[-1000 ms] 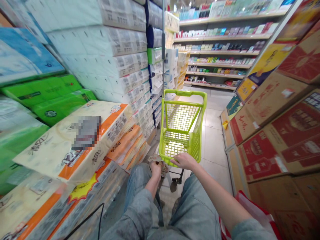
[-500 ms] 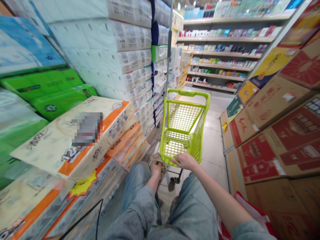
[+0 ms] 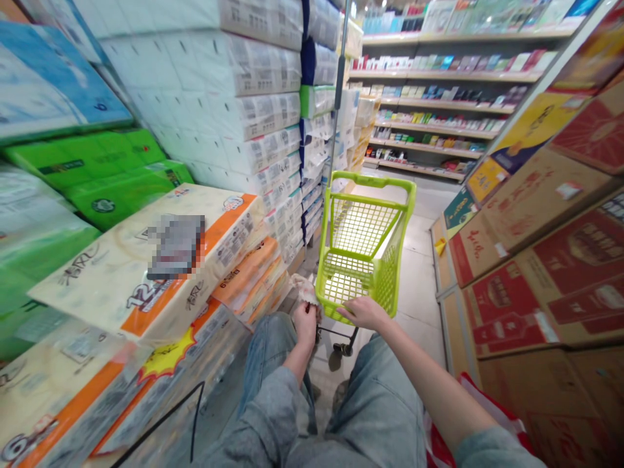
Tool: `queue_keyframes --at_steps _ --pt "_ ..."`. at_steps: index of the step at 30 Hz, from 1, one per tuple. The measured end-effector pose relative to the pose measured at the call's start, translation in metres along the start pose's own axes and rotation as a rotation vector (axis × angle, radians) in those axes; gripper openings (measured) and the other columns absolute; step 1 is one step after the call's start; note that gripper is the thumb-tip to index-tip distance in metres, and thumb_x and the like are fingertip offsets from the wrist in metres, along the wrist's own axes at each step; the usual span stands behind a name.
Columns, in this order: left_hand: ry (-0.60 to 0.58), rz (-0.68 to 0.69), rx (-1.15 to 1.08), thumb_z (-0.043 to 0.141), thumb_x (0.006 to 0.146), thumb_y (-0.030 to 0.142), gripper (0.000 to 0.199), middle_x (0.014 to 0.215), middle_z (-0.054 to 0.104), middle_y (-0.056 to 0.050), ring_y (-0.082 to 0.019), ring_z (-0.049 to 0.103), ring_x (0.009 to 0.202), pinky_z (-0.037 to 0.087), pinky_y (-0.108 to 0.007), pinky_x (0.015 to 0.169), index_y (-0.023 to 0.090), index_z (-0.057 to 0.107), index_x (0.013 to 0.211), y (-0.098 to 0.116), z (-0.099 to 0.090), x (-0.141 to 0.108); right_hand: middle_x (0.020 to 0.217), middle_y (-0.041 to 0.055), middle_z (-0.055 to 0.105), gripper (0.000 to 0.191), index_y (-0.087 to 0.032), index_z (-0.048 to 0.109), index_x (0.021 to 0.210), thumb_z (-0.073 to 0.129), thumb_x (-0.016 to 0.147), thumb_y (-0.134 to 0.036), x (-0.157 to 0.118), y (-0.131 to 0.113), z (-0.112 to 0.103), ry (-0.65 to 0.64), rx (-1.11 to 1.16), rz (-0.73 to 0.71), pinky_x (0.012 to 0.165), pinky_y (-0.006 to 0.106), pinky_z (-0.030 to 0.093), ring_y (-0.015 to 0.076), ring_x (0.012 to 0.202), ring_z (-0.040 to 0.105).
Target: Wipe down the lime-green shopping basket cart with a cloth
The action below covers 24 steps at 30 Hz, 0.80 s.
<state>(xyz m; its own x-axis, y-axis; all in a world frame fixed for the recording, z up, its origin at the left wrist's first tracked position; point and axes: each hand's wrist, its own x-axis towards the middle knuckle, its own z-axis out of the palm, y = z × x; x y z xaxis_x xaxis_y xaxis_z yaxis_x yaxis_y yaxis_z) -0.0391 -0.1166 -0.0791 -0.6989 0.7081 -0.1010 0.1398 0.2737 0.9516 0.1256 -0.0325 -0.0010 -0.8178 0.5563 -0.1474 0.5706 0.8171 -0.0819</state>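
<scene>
A lime-green plastic shopping cart (image 3: pixel 400 260) with a mesh basket stands in front of my knees. My right hand (image 3: pixel 364 313) is closed over the basket's near rim. Just left of the cart, my left hand (image 3: pixel 305 323) is closed on a crumpled, pale, stained cloth (image 3: pixel 303 289). Its folds stick up past my fingers and lie close to the cart's near left corner. A grey metal pole (image 3: pixel 338 97) rises beside the cart's left side.
Packs of tissue paper (image 3: pixel 195 201) are stacked on the left, with a blurred-out dark object (image 3: pixel 176 247) on top. Red and brown cartons (image 3: pixel 507 305) line the right side. Behind the cart are shelves of small boxes (image 3: pixel 439 104). A red bag (image 3: pixel 468 390) is near my right arm.
My left hand has risen a little with the cloth, which now stands higher beside the cart's corner. My right hand keeps its place on the rim. The whole view has shifted slightly.
</scene>
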Motion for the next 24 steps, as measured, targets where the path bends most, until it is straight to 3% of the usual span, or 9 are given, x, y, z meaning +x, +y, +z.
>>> queue_keyframes --at_steps 3,8,12,18,24 --pt "-0.018 0.016 0.062 0.048 0.074 0.023 0.015 0.062 0.059 -0.002 -0.014 0.057 0.062 0.042 -0.022 0.060 0.017 0.055 0.062 -0.006 0.003 0.000 0.077 0.0069 0.068 0.061 -0.018 0.064 0.079 0.019 0.093 -0.057 -0.001 0.000 0.000 0.000 -0.003 0.003 0.059 0.024 0.031 0.0151 0.069 0.061" --pt "-0.177 -0.171 0.032 0.050 0.072 0.013 0.014 0.049 0.054 0.002 -0.011 0.050 0.042 0.039 -0.021 0.047 0.017 0.049 0.059 -0.013 0.015 -0.003 0.076 0.0068 0.069 0.061 -0.018 0.064 0.077 0.019 0.093 -0.057 -0.004 0.000 -0.001 0.017 -0.008 -0.003 0.059 0.024 0.031 0.0152 0.069 0.061" --pt "-0.207 -0.205 0.049 0.054 0.068 0.009 0.015 0.041 0.049 0.005 -0.010 0.046 0.035 0.036 -0.020 0.043 0.018 0.048 0.057 -0.010 0.019 -0.001 0.076 0.0060 0.069 0.061 -0.018 0.064 0.075 0.019 0.093 -0.056 -0.006 0.000 -0.001 0.027 0.005 -0.019 0.059 0.024 0.031 0.0148 0.069 0.061" --pt "-0.194 -0.115 0.107 0.057 0.062 0.007 0.018 0.044 0.053 0.002 -0.012 0.052 0.048 0.038 -0.022 0.052 0.016 0.051 0.048 -0.004 0.013 0.003 0.075 0.0062 0.069 0.061 -0.018 0.064 0.075 0.019 0.093 -0.056 -0.009 0.003 0.000 0.037 0.009 -0.012 0.059 0.023 0.030 0.0146 0.069 0.061" --pt "-0.176 0.064 0.117 0.053 0.068 0.016 0.014 0.059 0.062 -0.001 -0.014 0.054 0.059 0.037 -0.022 0.058 0.015 0.059 0.056 0.014 0.001 -0.002 0.072 0.0065 0.068 0.063 -0.018 0.063 0.075 0.018 0.092 -0.058 -0.012 0.010 0.003 0.047 -0.019 -0.022 0.057 0.024 0.028 0.0144 0.064 0.060"
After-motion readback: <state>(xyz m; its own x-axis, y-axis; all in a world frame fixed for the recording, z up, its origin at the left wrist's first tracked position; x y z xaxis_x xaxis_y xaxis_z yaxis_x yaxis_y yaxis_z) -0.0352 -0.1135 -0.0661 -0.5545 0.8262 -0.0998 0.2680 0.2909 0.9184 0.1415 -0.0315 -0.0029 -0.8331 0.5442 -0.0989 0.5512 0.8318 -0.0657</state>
